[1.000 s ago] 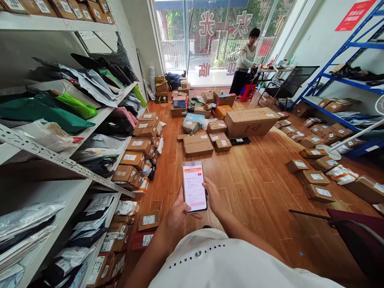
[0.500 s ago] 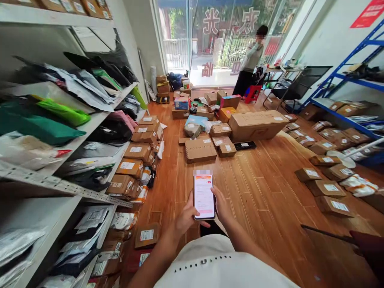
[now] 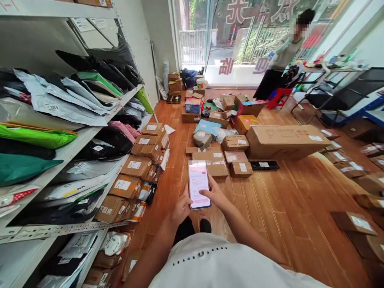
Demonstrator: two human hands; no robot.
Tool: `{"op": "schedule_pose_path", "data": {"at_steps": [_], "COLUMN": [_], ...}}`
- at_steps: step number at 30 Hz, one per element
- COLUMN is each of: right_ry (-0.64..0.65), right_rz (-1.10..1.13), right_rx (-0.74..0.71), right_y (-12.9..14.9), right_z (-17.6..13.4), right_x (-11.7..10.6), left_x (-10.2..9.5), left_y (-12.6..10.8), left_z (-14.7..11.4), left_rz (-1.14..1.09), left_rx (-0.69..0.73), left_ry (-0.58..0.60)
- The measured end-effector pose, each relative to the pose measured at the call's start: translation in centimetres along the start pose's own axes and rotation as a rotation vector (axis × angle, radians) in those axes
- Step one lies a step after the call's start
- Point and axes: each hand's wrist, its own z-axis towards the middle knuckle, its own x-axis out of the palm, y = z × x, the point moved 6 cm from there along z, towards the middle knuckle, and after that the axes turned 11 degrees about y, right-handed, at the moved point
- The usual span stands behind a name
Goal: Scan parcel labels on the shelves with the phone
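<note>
Phone [image 3: 197,180] lies in the left hand [image 3: 181,207], right hand [image 3: 218,195] at its edge.

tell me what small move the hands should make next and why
Probably a light tap or swipe with the right thumb: it lies over the lit screen of the phone, while the left hand grips the phone's left side and could steady it.

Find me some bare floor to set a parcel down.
The widest bare floor lies right of your phone, between the long carton and your right forearm, reaching the boxes at right. A narrower strip runs between the central parcels and left stacks. Those parcels and the left shelves are crowded.
</note>
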Motion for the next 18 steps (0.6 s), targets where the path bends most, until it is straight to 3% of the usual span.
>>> {"op": "schedule_pose_path", "data": {"at_steps": [2,6,10,15,18], "right_ry": [0.063,0.090,0.050,-0.068,-0.128], "right_rz": [-0.030,-0.020,0.165,0.440,0.566], "right_rx": [0.010,-0.008,0.021,0.049,0.044], "right_y": [-0.1,-1.4,-2.8,-2.8,-2.7], "right_z": [5.3,17.0,29.0,41.9,47.8], "right_x": [-0.3,-0.7,-0.7,-0.2,-1.1], "left_x": [-3.1,-11.2,-18.7,-25.7,-28.9], "left_y": [-2.9,-9.1,-17.3,-27.5,-33.0], "left_z": [2.6,7.5,13.2,20.3,24.9], "left_rz": [-0.013,-0.030,-0.052,0.089,0.383], "left_rx": [0.015,-0.001,0.013,-0.120,-0.206], "left_ry": [-0.030,-0.081,-0.015,0.079,0.085]}}
